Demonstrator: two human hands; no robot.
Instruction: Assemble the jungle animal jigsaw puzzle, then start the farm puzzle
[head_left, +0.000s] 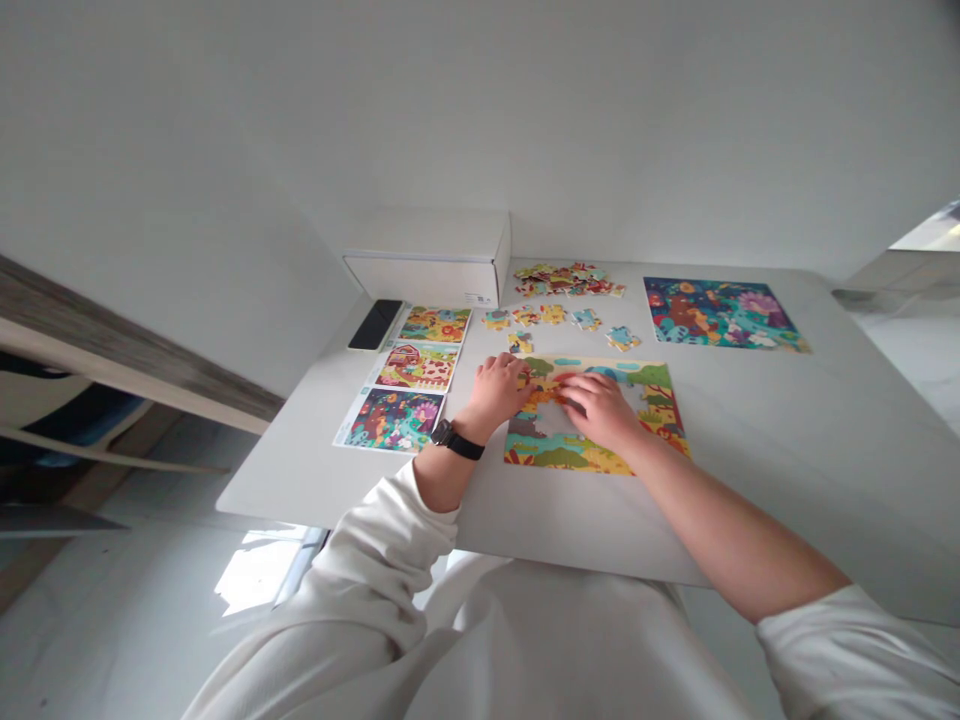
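In the head view, a bright animal puzzle (566, 458) lay on the white tabletop (750, 430), not far from the near edge, with some of its middle not filled in. The left hand (499, 385), with a black watch (459, 441) on its wrist, was on the puzzle's left side, its fingers bent a little and close together. The right hand (602, 410) reached over the middle of the puzzle, its fingers curled and its thumb tucked low, with the tips by an orange part (545, 393) of the picture. The hands hid what was under them, so I could not tell if either one had hold of a piece. Just past the puzzle, toward the far edge, were six loose pieces (622, 338), lying apart from the pile of pieces (566, 280) near that edge. A white box (424, 277) sat at the far left corner. A black phone (376, 325) lay by the left edge, beside a sheet with three pictures (417, 367). A dark blue picture (724, 315) lay flat near the far right corner.
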